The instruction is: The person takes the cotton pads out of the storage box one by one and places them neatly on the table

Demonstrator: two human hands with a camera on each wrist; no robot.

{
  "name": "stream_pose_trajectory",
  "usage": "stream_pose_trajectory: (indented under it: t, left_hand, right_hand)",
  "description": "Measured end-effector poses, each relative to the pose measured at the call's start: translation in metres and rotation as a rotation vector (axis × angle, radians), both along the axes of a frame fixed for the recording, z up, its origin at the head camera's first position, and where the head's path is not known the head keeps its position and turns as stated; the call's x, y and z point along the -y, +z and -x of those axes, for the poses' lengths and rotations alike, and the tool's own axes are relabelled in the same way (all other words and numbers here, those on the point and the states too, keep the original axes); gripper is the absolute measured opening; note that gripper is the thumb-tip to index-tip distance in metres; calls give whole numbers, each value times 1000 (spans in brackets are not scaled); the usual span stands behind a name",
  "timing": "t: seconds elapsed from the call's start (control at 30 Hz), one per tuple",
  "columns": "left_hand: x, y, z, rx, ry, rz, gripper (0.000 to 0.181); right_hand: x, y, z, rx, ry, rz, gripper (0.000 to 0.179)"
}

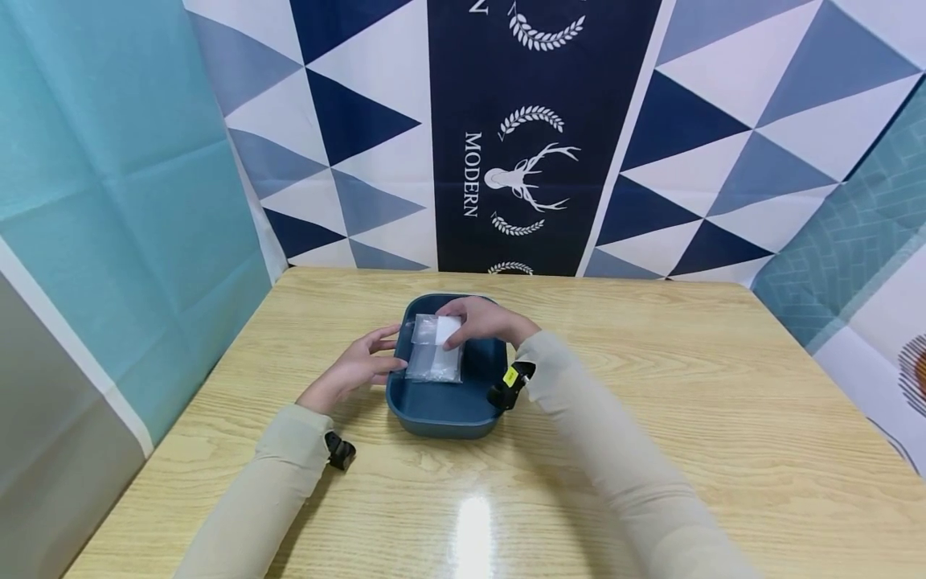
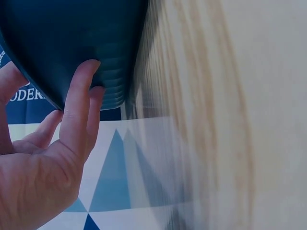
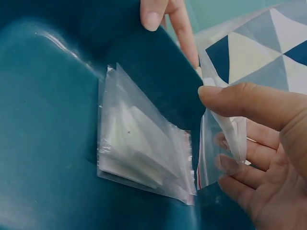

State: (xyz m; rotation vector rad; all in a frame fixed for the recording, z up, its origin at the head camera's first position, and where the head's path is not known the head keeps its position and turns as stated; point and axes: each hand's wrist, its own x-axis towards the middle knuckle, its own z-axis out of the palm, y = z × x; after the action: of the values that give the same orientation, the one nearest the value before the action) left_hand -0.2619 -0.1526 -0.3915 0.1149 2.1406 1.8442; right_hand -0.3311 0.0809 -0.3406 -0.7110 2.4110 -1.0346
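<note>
A dark blue rectangular basin (image 1: pixel 441 410) with rounded corners stands on the table. My left hand (image 1: pixel 362 363) holds its left side, the thumb over the rim and the fingers along the outer wall (image 2: pixel 57 43). Inside the basin, my right hand (image 1: pixel 483 319) pinches a clear zip bag (image 3: pixel 223 136) with something white in it, between thumb and fingers. Another clear zip bag (image 3: pixel 139 139) with white contents, their kind unclear, leans inside the basin beside the held one.
The pale wooden table (image 1: pixel 673 418) extends on both sides of the basin. Behind its far edge hangs a patterned cloth (image 1: pixel 383 137), and a turquoise cloth (image 1: pixel 137 185) hangs at the left. Black wrist cameras sit on both sleeves.
</note>
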Motion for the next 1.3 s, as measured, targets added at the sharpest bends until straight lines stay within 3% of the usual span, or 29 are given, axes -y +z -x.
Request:
stream_pose_trajectory:
  t: [0.5, 1.3]
  left_hand:
    - [-2, 0, -3, -1, 14, 4, 69]
    - [-1, 0, -4, -19, -4, -29, 70]
  right_hand:
    - [-19, 15, -16, -121, 9, 83, 60]
    - [-73, 7, -41, -231, -166, 209, 70]
